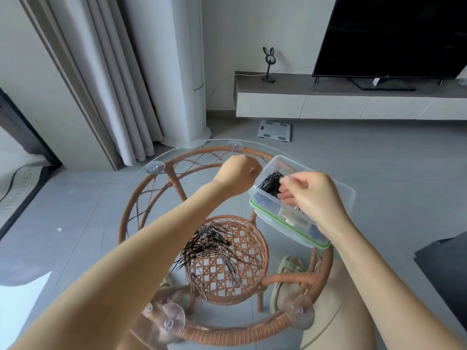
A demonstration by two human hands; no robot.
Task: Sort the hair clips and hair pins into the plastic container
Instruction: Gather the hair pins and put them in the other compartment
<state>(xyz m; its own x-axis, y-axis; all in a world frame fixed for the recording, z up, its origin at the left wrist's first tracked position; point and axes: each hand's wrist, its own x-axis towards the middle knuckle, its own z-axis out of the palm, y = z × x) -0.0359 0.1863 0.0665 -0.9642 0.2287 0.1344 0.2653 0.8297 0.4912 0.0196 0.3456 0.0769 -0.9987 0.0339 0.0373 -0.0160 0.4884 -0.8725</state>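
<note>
The plastic container (262, 198) stands on the right side of the glass-topped rattan bench (202, 332), seated on its green-edged lid (285, 224), and a dark bunch of hair pins (271, 183) already fills its far-left compartment. The right hand (313, 195) hangs directly over the box, its fingers curled and thumb meeting forefinger just above that bunch; it seems to pinch a few pins there, though the fingertips hide the contact. The left hand (238, 176) is curled at the container's far-left corner, touching or just beside the rim, and I cannot tell whether it grips the box or merely steadies it. What the coming move turns on is the loose pile (212, 246) left on the glass: it lies in the middle of the bench, nearer the person than both hands and to the left of the container, well apart from the box. The pins fan out in several directions, most with their long axes running from near-left to far-right. The left forearm passes beside the pile, so that hand is probably the handier one to draw back and gather more.
</note>
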